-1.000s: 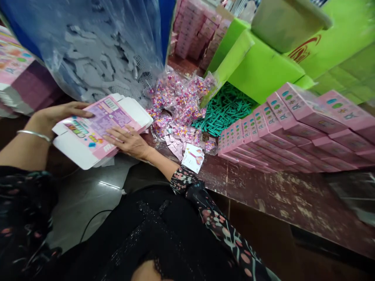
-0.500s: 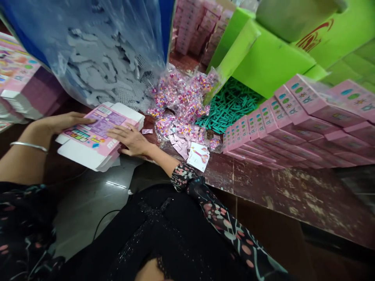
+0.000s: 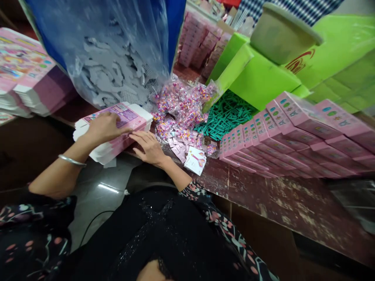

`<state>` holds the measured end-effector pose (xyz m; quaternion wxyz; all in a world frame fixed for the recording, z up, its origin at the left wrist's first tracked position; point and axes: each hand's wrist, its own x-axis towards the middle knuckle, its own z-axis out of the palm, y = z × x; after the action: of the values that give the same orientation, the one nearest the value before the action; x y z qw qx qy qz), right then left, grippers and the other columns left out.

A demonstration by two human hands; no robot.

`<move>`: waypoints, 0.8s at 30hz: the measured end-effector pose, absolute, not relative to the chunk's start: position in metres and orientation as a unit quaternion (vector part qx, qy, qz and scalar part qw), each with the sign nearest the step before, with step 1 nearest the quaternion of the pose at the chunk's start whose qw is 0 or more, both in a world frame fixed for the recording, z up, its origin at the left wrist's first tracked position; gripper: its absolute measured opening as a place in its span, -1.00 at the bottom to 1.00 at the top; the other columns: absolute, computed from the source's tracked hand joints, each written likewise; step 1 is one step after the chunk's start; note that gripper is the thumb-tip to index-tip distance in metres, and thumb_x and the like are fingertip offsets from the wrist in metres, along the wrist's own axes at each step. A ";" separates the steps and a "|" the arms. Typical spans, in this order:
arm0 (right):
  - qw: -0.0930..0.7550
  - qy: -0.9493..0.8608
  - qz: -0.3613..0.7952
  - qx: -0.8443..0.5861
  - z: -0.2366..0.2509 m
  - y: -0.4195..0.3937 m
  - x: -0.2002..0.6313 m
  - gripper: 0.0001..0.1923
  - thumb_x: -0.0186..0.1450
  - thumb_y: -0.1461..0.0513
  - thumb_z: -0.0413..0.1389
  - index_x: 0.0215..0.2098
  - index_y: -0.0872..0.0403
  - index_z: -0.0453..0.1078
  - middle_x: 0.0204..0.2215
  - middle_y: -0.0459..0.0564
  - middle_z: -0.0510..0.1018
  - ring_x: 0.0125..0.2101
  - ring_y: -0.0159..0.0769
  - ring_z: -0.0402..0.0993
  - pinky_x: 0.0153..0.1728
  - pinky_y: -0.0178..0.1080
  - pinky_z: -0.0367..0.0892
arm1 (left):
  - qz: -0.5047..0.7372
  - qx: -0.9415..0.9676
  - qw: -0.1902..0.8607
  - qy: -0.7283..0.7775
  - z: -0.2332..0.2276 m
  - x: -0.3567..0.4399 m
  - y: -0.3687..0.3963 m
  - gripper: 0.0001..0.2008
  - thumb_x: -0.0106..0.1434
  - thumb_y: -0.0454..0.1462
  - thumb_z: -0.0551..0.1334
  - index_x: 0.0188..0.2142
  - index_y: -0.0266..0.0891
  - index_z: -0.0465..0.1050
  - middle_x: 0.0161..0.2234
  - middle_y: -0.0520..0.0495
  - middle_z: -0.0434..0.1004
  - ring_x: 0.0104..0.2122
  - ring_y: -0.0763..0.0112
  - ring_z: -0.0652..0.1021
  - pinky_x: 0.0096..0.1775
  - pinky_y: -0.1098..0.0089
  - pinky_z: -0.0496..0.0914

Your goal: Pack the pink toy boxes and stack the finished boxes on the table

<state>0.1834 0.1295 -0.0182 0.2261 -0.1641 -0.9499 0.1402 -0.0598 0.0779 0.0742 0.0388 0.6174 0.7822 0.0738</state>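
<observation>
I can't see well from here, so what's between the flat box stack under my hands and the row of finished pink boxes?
In the head view, a heap of small bead packets and a little printed card lie between the flat box stack and the pink boxes.

Worn dark red table [image 3: 293, 203], pink boxes [image 3: 281, 136], bead packets [image 3: 181, 113], flat cartons [image 3: 117, 132], small card [image 3: 195, 160]

Black floral-print sleeves with pink and teal motifs, black dress, thin silver bangle [image 3: 72, 160] on the left wrist.
</observation>
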 end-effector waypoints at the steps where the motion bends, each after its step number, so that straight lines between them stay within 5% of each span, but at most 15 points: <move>1: 0.227 -0.948 0.155 -0.163 -0.022 0.121 0.197 -0.45 0.72 0.24 0.21 0.61 0.16 0.55 0.61 0.31 0.59 0.64 0.01 0.49 0.77 0.21 0.25 | 0.058 0.613 0.032 0.787 0.068 -0.049 0.074 -0.23 0.63 0.18 0.41 0.33 -0.58 0.63 0.35 -0.68 0.66 0.36 -0.38 0.64 0.39 -0.03 0.55; 4: 0.212 -0.941 0.196 -0.174 -0.033 0.099 0.235 -0.59 0.72 0.23 0.24 0.45 0.17 0.68 0.48 0.33 0.71 0.47 0.00 0.69 0.59 0.12 0.53 | 0.049 0.595 0.024 0.802 0.055 -0.027 0.070 -0.26 0.58 0.07 0.41 0.37 -0.63 0.58 0.39 -0.78 0.59 0.43 -0.53 0.58 0.45 -0.19 0.51; 9: 0.232 -0.923 0.245 -0.187 -0.040 0.084 0.272 -0.68 0.69 0.25 0.31 0.34 0.08 0.73 0.39 0.24 0.78 0.44 -0.06 0.73 0.49 0.04 0.63 | 0.049 0.594 0.043 0.802 0.061 -0.024 0.076 -0.49 0.64 -0.08 0.22 0.21 -0.53 0.67 0.23 -0.70 0.71 0.28 -0.45 0.70 0.33 -0.21 0.60; 13: 0.258 -0.901 0.272 -0.217 -0.038 0.083 0.282 -0.69 0.70 0.24 0.29 0.33 0.09 0.72 0.33 0.23 0.81 0.35 -0.08 0.80 0.43 -0.01 0.67 | 0.050 0.599 0.036 0.799 0.066 -0.027 0.079 -0.26 0.65 0.03 0.29 0.43 -0.68 0.50 0.34 -0.86 0.61 0.33 -0.56 0.66 0.34 -0.33 0.59; 16: 0.259 -0.895 0.280 -0.232 -0.036 0.083 0.285 -0.69 0.70 0.23 0.28 0.33 0.10 0.72 0.31 0.24 0.82 0.31 -0.08 0.82 0.39 -0.03 0.69 | 0.051 0.588 0.043 0.806 0.065 -0.025 0.082 -0.11 0.47 0.15 0.52 0.35 -0.69 0.55 0.35 -0.95 0.54 0.28 -0.64 0.67 0.28 -0.40 0.63; 24: 0.266 -0.880 0.309 -0.244 -0.037 0.086 0.300 -0.69 0.70 0.18 0.31 0.32 0.07 0.74 0.32 0.24 0.82 0.32 -0.04 0.82 0.42 0.01 0.68 | 0.106 0.599 0.008 0.794 0.074 -0.019 0.067 -0.56 0.51 0.04 0.47 -0.01 -0.35 0.62 0.20 -0.59 0.67 0.29 -0.39 0.65 0.39 -0.34 0.59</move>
<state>0.2997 0.0859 -0.0373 0.2663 -0.2443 -0.8798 0.3087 -0.0188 0.0675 0.0735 0.0084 0.5987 0.7940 0.1055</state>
